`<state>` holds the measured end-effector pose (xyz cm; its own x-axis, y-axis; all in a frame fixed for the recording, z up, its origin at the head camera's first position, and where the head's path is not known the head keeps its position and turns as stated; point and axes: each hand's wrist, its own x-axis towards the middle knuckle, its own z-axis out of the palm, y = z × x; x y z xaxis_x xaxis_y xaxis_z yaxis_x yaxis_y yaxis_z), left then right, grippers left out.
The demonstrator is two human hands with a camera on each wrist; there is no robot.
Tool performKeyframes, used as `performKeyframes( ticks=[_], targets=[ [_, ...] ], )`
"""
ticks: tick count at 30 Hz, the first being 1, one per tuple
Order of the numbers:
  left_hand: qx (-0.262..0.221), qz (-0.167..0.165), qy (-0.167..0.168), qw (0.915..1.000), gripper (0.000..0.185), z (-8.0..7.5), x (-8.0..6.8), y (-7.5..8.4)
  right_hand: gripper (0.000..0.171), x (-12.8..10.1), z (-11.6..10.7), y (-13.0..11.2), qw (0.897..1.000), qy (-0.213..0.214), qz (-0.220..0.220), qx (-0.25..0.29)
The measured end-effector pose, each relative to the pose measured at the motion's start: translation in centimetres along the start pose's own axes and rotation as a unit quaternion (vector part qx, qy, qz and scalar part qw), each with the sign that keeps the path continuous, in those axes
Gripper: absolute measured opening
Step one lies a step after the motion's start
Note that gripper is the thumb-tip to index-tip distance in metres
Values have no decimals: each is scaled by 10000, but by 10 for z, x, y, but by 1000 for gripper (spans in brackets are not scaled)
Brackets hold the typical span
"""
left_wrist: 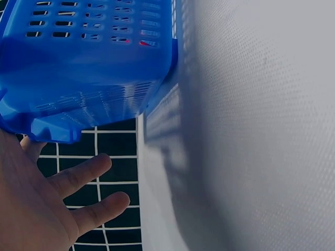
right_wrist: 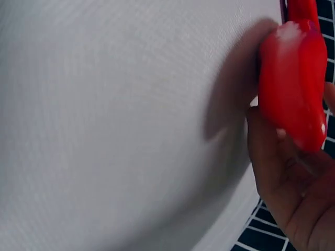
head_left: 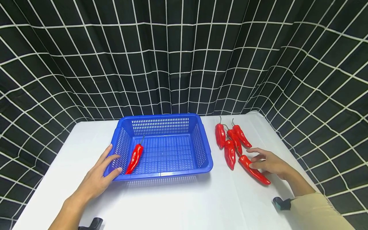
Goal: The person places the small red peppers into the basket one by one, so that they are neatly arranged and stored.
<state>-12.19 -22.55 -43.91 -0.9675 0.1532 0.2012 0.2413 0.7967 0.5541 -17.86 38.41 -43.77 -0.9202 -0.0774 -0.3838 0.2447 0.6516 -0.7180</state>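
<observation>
A blue plastic basket (head_left: 164, 174) with slotted sides stands on the white table. My left hand (head_left: 97, 179) holds its left rim near the front corner, thumb and a finger over the edge. In the left wrist view, the other fingers (left_wrist: 99, 209) spread loosely outside the basket wall. One red chili pepper (head_left: 135, 158) lies inside on the left. On the right, my right hand (head_left: 267, 163) is at the nearest loose chili pepper (head_left: 254, 171), thumb and fingers about it with the fingers spread. The right wrist view shows this pepper (right_wrist: 293, 83) between thumb and fingers.
Several more red chili peppers (head_left: 230, 153) with green stems lie grouped right of the basket. A black curtain with a white grid (head_left: 184, 64) encloses the table at the back and sides. Dark wrist devices (head_left: 281, 203) show near both wrists.
</observation>
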Motion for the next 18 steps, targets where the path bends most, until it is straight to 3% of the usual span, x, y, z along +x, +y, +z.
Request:
performKeyframes(
  ticks=[9, 14, 18],
  targets=[
    [47, -61, -26, 10000, 47, 0, 0, -1, 89, 3, 10, -10, 9940, 7, -164, -1080],
    [28, -34, -17, 10000, 46, 0, 0, -1, 88, 4, 13, -10, 9939, 40, -127, -1098],
    [27, -50, -51, 10000, 47, 0, 0, 0, 89, 3, 11, -5, 9970, 121, -9, -769]
  ],
)
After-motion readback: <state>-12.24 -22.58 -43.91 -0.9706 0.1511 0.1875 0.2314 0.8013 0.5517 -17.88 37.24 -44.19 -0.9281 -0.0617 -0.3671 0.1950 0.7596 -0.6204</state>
